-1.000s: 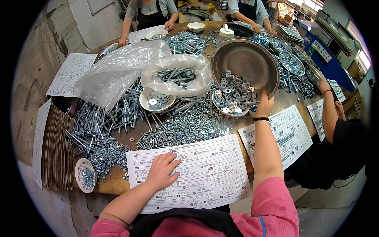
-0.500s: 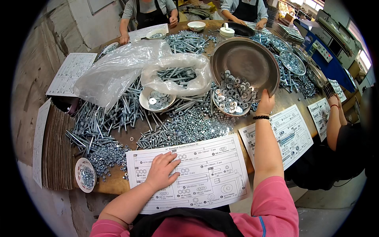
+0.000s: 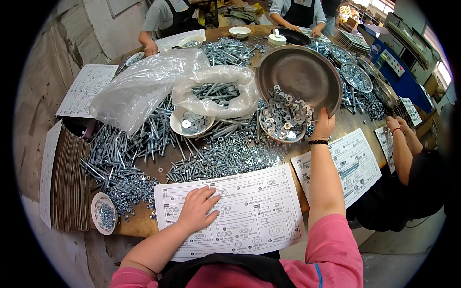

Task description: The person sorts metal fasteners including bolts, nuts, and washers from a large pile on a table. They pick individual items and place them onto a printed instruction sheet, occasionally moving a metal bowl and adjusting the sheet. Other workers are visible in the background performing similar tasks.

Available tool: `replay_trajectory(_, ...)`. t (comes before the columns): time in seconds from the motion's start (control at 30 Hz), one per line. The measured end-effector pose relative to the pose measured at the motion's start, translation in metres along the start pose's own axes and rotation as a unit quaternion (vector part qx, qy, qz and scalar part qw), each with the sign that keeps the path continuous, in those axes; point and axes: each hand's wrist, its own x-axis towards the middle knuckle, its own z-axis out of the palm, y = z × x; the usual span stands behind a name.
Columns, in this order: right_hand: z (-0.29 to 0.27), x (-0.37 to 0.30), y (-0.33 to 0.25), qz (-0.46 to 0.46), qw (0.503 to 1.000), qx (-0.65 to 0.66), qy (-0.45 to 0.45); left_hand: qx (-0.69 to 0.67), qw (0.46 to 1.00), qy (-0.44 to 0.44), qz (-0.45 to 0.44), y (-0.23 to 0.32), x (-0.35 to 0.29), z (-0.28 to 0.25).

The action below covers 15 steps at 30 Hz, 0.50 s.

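Note:
My right hand grips the lower right rim of a large brown round pan, which is tilted up toward me. Metal washers lie in its lower part and fill a smaller bowl right under its rim. Whether the pan rests on that bowl is hidden. My left hand lies flat, fingers spread, on a printed sheet with line drawings of hardware at the table's near edge. Beyond the sheet are heaps of short bolts and nuts.
Left of the pan stand an open plastic bag of long bolts and a white bowl of washers. Loose long bolts, a bowl of nuts and stacked cardboard lie left. Other people's hands work at the right and far side.
The pan has shifted very slightly to the right; my hands keep their places. The far-left person has leaned leftward, and the hands of the person at right have moved nearer and leftward.

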Motion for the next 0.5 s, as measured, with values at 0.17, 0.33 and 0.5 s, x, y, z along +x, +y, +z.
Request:
replay_trajectory(0.17,0.001,0.001,0.008,0.011,1.000,0.013,0.007,0.000,1.000,0.002,0.001,0.000,0.000,0.000)
replay_trajectory(0.33,0.002,0.004,0.009,0.003,1.000,-0.001,0.008,0.004,1.000,0.001,0.001,0.000,0.000,0.000)
replay_trajectory(0.5,0.007,0.004,0.005,0.005,1.000,0.012,0.020,-0.001,1.000,0.002,0.000,0.000,0.000,0.000)
